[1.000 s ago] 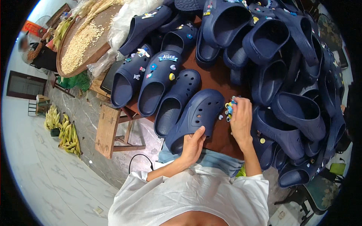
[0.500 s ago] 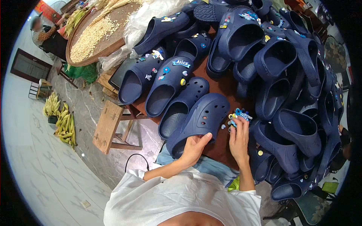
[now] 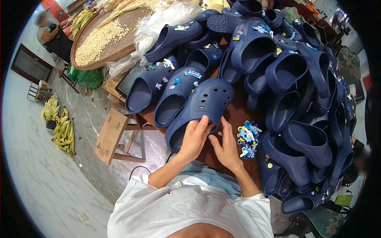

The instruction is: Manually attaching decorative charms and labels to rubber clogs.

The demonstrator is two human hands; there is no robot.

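My left hand [image 3: 193,142] grips a navy foam clog [image 3: 210,97] at its opening, the thumb lying over the rim. The clog's vamp has round holes and bears no charms. My right hand [image 3: 228,148] is closed at the clog's right side, fingertips against its edge; whether a small piece sits between them is hidden. Just right of that hand, a small heap of colourful shoe charms [image 3: 248,137] lies on the brown tabletop [image 3: 247,108]. Two clogs decorated with charms, a near one [image 3: 174,93] and a farther one [image 3: 147,88], stand left of the held clog.
A big pile of navy clogs [image 3: 293,103] fills the right side. At the back left are a round tray [image 3: 93,62] of corn kernels and crumpled clear plastic [image 3: 152,37]. A wooden stool [image 3: 113,137] stands left of the table; another person [image 3: 49,35] is far left.
The held clog has shifted up and left, now covering the plain clog beside it. My right hand has left the charm heap and come to the clog's side.
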